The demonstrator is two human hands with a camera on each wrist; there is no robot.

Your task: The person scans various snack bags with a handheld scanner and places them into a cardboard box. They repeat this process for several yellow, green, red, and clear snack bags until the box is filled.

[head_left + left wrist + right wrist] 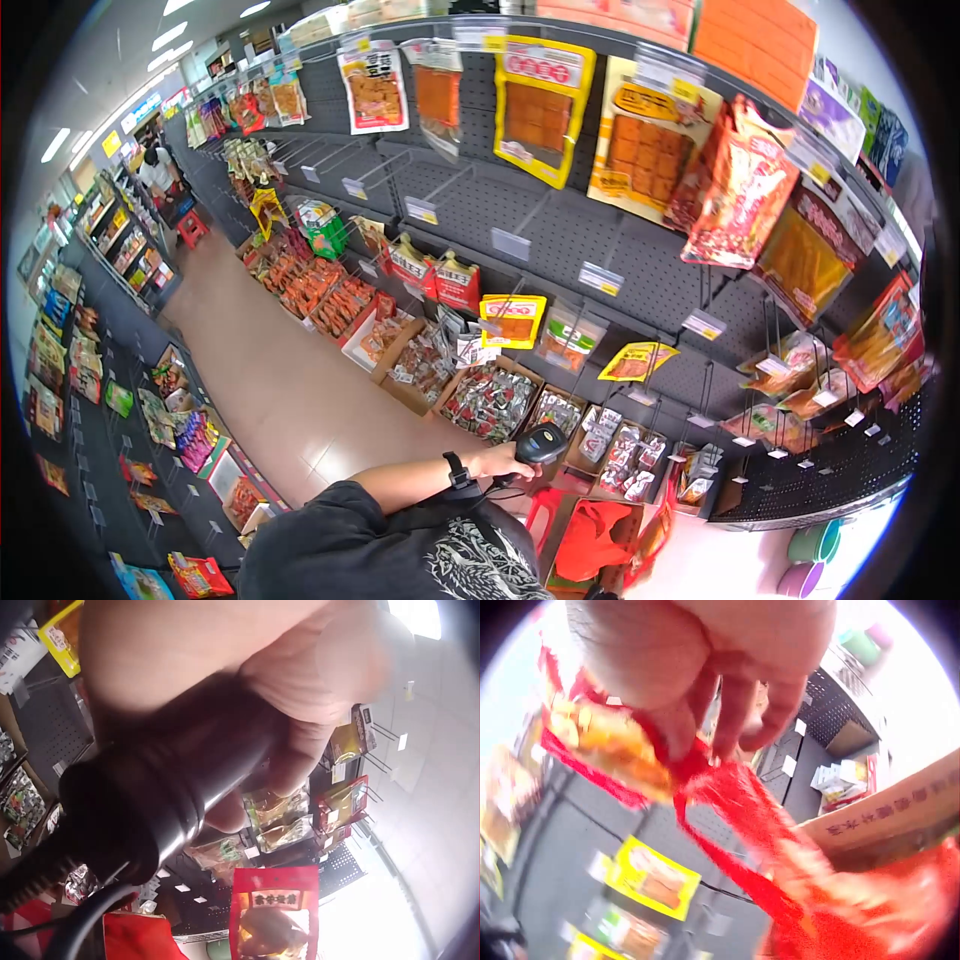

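Observation:
My left hand (497,462) grips a black handheld barcode scanner (542,443), its head pointing toward the shelves. Close up in the left wrist view, the fingers wrap the dark handle (225,742), and a cord leaves its end. My right hand (705,652) has its fingers curled around the gathered top of a red plastic bag (780,855). Right by these fingers, a red-edged snack packet (615,750) shows, blurred. A red packet (274,915) also appears in the left wrist view, below the scanner. In the head view, the red bag (600,530) lies low and my right hand is hidden.
Dark perforated shelving (720,350) with hooks and hanging snack packets curves around the front. Open boxes of small packets (490,400) line its foot. A cardboard box (892,814) stands by the red bag. An aisle floor (230,370) runs back to a red stool (192,228) and a person.

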